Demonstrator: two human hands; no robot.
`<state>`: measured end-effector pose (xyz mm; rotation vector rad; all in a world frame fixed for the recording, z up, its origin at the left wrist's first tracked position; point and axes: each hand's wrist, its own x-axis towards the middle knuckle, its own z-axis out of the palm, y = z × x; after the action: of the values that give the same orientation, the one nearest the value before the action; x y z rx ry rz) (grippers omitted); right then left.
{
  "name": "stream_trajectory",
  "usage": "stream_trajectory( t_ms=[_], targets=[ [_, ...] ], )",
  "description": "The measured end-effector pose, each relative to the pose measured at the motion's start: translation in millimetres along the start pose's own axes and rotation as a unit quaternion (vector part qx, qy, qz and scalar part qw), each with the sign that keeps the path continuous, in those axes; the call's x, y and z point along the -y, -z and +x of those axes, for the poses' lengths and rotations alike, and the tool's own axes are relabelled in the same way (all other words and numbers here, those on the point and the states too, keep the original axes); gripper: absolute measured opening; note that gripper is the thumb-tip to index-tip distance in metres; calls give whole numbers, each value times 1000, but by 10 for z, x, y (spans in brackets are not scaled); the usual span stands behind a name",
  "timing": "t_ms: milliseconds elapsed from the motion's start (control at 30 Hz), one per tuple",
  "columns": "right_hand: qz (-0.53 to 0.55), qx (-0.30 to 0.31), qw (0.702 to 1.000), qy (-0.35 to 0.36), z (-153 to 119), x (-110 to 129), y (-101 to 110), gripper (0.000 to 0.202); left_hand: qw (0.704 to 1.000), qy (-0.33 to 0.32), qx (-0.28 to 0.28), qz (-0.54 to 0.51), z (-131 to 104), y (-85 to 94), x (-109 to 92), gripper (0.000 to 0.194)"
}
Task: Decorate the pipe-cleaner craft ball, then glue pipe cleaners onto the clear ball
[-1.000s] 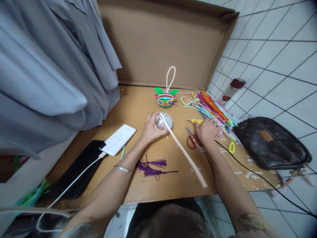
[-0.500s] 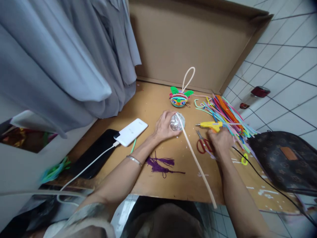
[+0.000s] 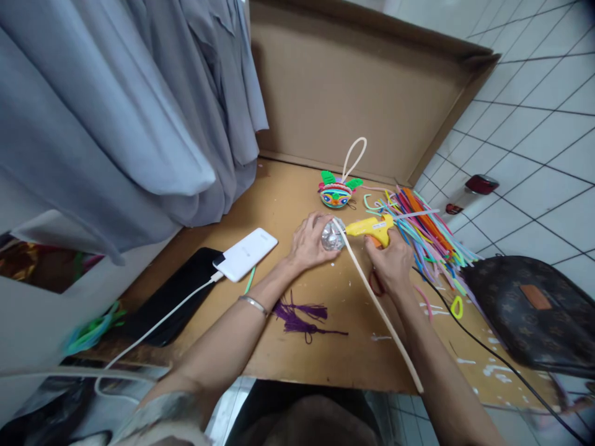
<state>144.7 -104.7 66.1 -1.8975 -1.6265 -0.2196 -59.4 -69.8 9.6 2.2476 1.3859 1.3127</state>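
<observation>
My left hand [image 3: 309,241] is wrapped round a clear, shiny ball [image 3: 331,236] at the middle of the table. A long cream-coloured strip [image 3: 372,294] runs from the top of the ball down toward the table's front edge. My right hand [image 3: 393,260] grips a yellow glue gun [image 3: 372,228], its nozzle pointing left at the ball, close to the upper end of the strip. Whether the nozzle touches is too small to tell. Red-handled scissors [image 3: 376,284] lie mostly hidden beneath my right hand.
Beyond the ball sits a colourful animal-face ornament [image 3: 335,197] with a loop. Fuzzy sticks [image 3: 427,232], a brown bag [image 3: 534,316] and a black cord lie right. Purple tassels [image 3: 297,319], a white power bank [image 3: 246,254] and a black slab [image 3: 179,303] are left.
My right hand has brought the glue gun left to the ball, now covering most of the scissors. My left hand still holds the ball. The view has shifted slightly.
</observation>
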Motion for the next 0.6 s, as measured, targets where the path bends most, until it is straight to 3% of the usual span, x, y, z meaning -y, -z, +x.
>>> stream_trajectory(
  t_ms=[200, 600],
  targets=[
    [29, -16, 999, -40, 30, 100, -82, 41, 1000, 6, 7, -5, 10, 23, -45, 82],
    [26, -34, 998, -42, -14, -50, -161, 43, 999, 2, 34, 8, -5, 20, -128, 83]
  ],
)
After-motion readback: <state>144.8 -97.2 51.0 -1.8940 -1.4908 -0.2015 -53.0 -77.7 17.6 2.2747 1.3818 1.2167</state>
